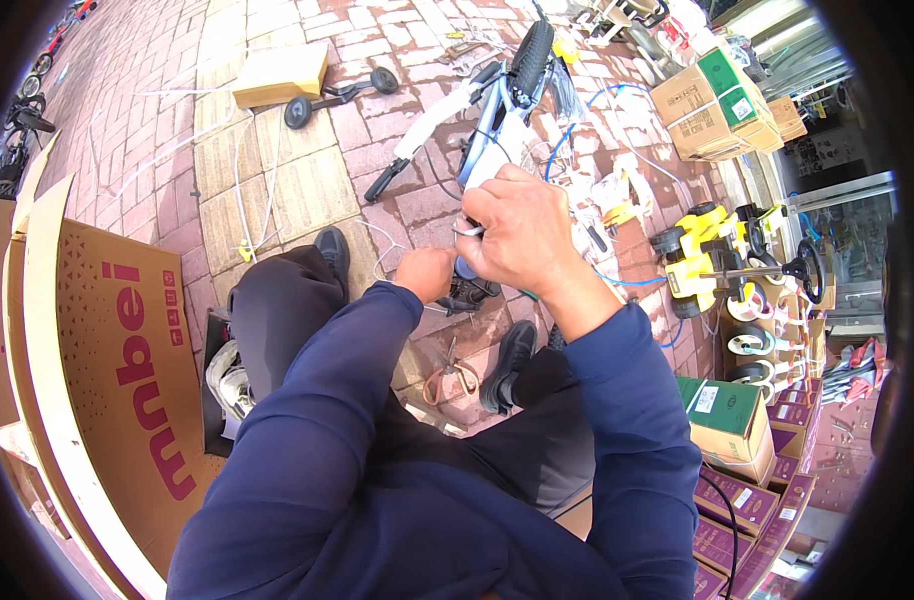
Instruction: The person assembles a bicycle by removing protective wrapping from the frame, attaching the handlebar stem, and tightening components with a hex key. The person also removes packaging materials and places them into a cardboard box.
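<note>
Navy sleeves (627,410) point forward. Right grip (522,230) clenches a metal piece (468,232), probably for leverage; left grip (424,274), I can't tell.

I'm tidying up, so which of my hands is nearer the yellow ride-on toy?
Right. Your right hand is left of the yellow ride-on toy, apart from it; your left hand is farther left.
</note>
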Available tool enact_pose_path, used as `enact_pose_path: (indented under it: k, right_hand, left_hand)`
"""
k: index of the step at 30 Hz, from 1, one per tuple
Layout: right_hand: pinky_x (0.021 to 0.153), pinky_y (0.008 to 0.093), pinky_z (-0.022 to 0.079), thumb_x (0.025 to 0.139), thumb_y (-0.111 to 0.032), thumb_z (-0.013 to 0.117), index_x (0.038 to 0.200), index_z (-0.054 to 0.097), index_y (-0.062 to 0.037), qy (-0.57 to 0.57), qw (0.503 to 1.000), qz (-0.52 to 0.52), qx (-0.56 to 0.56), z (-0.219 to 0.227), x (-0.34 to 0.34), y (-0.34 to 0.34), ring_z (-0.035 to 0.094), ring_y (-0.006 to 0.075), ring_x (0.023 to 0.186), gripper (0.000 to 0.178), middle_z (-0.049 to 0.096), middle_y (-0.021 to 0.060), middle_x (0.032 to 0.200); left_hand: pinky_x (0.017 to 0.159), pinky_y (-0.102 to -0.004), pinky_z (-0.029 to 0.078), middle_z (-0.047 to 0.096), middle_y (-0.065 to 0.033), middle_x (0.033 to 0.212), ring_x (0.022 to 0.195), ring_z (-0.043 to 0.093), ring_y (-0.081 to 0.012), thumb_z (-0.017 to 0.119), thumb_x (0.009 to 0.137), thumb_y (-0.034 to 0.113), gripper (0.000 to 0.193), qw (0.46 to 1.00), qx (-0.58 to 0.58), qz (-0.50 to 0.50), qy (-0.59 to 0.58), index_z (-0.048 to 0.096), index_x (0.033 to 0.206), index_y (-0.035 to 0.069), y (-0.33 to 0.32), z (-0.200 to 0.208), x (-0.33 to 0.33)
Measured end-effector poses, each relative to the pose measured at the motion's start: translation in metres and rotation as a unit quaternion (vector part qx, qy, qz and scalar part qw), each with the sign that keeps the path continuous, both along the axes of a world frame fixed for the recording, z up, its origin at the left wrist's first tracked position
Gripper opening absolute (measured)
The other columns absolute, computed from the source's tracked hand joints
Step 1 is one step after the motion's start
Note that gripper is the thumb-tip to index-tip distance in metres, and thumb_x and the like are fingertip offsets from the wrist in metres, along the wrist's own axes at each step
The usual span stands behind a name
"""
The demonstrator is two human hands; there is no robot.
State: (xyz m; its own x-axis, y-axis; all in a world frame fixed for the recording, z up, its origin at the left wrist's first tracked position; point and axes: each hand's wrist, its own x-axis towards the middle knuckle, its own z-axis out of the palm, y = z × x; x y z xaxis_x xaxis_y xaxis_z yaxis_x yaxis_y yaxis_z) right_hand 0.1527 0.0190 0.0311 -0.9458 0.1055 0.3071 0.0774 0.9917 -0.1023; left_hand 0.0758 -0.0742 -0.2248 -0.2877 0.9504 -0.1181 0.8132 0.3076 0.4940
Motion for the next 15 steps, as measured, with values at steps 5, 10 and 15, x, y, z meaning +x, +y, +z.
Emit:
enact_pose_path:
  k: [5, 10, 15]
  right_hand:
    - [0.072, 0.0450, 0.056, 0.073, -0.028, 0.083, 0.089, 0.069, -0.0105, -0.006, 0.999, 0.024, -0.029, 0.010, 0.026, 0.005, 0.066, 0.0306, 0.095, 0.027, 0.069, 0.0056, 0.100]
    - [0.094, 0.0526, 0.056, 0.078, -0.041, 0.085, 0.120, 0.068, -0.0056, 0.050, 0.961, -0.270, -0.043, -0.011, 0.028, -0.037, 0.059, 0.0474, 0.127, 0.058, 0.051, 0.0346, 0.146]
    - [0.098, 0.0547, 0.055, 0.073, -0.039, 0.085, 0.111, 0.075, -0.0083, 0.093, 0.945, -0.288, -0.126, -0.023, 0.028, -0.034, 0.062, 0.0528, 0.123, 0.049, 0.050, 0.0409, 0.145]
  left_hand:
    - [0.077, -0.0505, 0.059, 0.076, -0.0167, 0.089, 0.088, 0.075, -0.0368, 0.064, 0.085, 0.011, 0.019, 0.999, 0.028, -0.012, 0.019, 0.072, 0.103, 0.011, 0.005, -0.018, 0.002]
    - [0.076, -0.0522, 0.059, 0.075, -0.0181, 0.086, 0.084, 0.074, -0.0391, 0.064, 0.085, 0.010, 0.019, 0.999, 0.051, 0.018, 0.004, 0.070, 0.102, 0.009, 0.002, -0.024, 0.004]
    - [0.075, -0.0519, 0.058, 0.075, -0.0179, 0.087, 0.084, 0.074, -0.0397, 0.064, 0.085, 0.011, 0.016, 0.998, 0.058, 0.010, -0.009, 0.071, 0.100, 0.010, 0.000, -0.017, 0.003]
